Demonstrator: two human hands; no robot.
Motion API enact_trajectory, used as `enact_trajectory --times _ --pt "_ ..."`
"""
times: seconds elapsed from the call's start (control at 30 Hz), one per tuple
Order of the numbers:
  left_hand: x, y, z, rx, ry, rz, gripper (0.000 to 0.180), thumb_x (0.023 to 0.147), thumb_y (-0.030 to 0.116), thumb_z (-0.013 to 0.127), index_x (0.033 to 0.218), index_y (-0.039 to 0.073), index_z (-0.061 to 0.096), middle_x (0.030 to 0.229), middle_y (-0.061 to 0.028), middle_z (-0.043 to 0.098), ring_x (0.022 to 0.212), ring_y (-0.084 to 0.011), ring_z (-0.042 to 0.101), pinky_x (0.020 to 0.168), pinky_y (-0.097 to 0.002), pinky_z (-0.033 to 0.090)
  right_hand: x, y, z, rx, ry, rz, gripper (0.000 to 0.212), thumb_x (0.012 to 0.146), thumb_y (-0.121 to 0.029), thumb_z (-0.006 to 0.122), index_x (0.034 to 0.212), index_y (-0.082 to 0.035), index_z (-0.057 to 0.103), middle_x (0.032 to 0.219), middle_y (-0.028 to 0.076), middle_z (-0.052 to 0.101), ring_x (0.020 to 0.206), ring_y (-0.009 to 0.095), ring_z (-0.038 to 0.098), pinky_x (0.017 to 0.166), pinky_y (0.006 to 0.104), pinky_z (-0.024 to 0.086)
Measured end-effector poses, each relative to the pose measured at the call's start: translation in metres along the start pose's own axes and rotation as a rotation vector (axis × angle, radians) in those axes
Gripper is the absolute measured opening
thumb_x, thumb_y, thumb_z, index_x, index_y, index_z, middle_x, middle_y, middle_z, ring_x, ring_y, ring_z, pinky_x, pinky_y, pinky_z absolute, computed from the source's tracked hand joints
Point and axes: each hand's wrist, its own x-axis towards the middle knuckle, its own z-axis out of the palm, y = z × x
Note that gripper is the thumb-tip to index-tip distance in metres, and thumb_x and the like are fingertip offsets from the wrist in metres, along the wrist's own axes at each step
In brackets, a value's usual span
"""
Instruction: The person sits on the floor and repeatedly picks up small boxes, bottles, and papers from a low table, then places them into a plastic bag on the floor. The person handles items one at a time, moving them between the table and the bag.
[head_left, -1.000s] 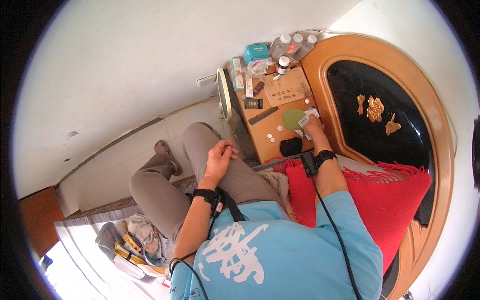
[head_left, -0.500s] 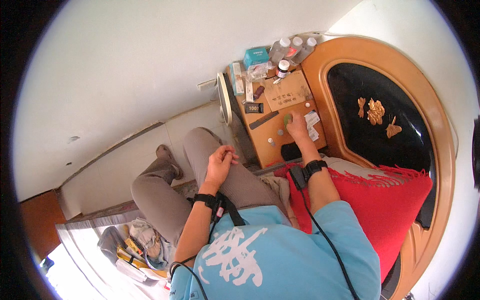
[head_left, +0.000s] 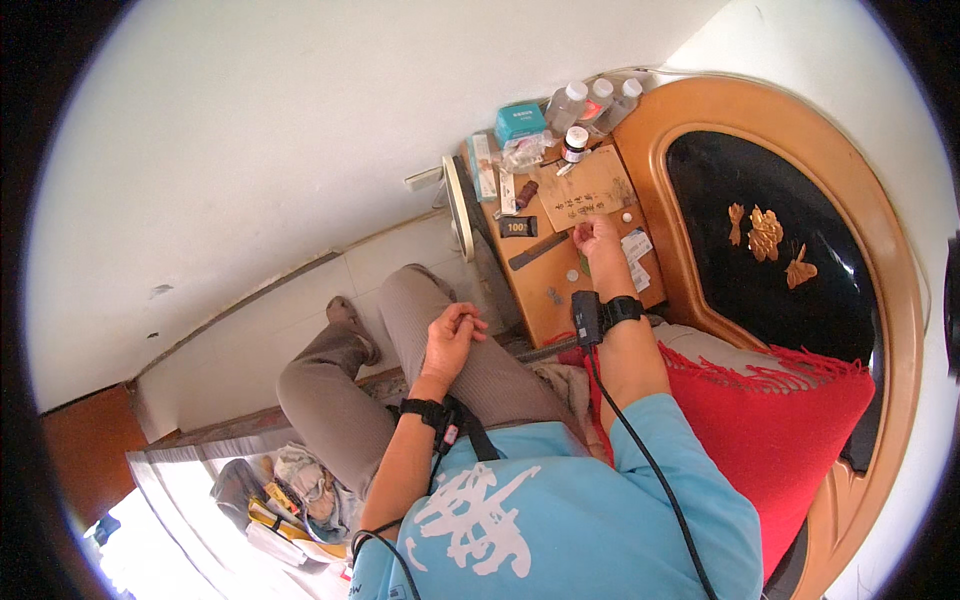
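The right hand has shifted on the small wooden bedside surface: a second ago it lay nearer the person, over a pale green thing at the near right part of the top, and now it sits farther in, just at the near edge of the brown paper envelope that lies in the middle. The green thing no longer shows plainly where it was. The fingers are curled together as if pinching something small, but the grip is too tiny to read; whether it grasps anything I cannot tell. So the work seems to have moved from the green thing toward the envelope and the small white bits beside it, one of which, a white pill-like dot, lies just right of the envelope's near corner. Beyond the envelope stand clear bottles and a teal box. The left hand has barely stirred, resting loosely clenched on the person's thigh, well away from the envelope, holding nothing visible
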Motion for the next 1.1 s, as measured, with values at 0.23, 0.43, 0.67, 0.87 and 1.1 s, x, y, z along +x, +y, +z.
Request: enact_trajectory --times 0.23,0.43,0.67,0.87,1.1 --pt "0.003 -0.001 -0.003 0.03 -0.018 -0.029 0.018 0.095 0.004 0.045 0.106 -0.005 0.057 0.1 -0.0109 0.06 0.085 -0.0183 0.063 0.07 -0.0294 0.054 -0.001 0.004 0.008 -0.068 0.061 -0.103 0.015 0.079 -0.011 0.068 0.088 -0.008 0.057 0.073 0.006 0.057 0.064 0.02 0.056 0.059 0.0346 0.048" --pt "0.001 0.001 -0.005 0.061 -0.032 -0.012 0.018 0.096 0.003 0.045 0.106 -0.005 0.056 0.101 -0.0106 0.059 0.086 -0.0183 0.063 0.07 -0.0294 0.055 -0.014 0.002 0.009 -0.144 -0.026 -0.179 0.018 0.084 -0.016 0.064 0.1 -0.008 0.059 0.084 0.01 0.064 0.071 0.022 0.063 0.058 0.0365 0.053" --pt "0.001 0.004 -0.001 0.019 -0.032 -0.031 0.019 0.096 0.004 0.044 0.107 -0.006 0.056 0.101 -0.0106 0.059 0.086 -0.0188 0.063 0.07 -0.0298 0.055 -0.05 -0.001 -0.013 -0.306 -0.042 -0.334 0.021 0.09 -0.019 0.057 0.101 -0.002 0.055 0.084 0.01 0.063 0.065 0.021 0.062 0.051 0.031 0.053" --pt "-0.001 0.001 -0.004 0.019 -0.031 -0.027 0.018 0.095 0.003 0.045 0.107 -0.005 0.055 0.101 -0.0104 0.059 0.087 -0.0191 0.063 0.07 -0.0297 0.055 -0.054 0.011 -0.021 -0.256 -0.015 -0.401 0.023 0.088 -0.019 0.059 0.102 -0.001 0.053 0.083 0.011 0.063 0.065 0.02 0.062 0.049 0.0314 0.053" --pt "-0.002 -0.002 -0.001 -0.02 0.005 0.041 0.015 0.095 0.003 0.046 0.103 -0.004 0.057 0.093 -0.01 0.061 0.082 -0.0161 0.063 0.071 -0.0289 0.054 -0.082 0.017 -0.024 -0.3 0.087 -0.619 0.025 0.088 -0.012 0.06 0.105 0.004 0.049 0.095 0.015 0.06 0.077 0.021 0.062 0.059 0.0319 0.052"
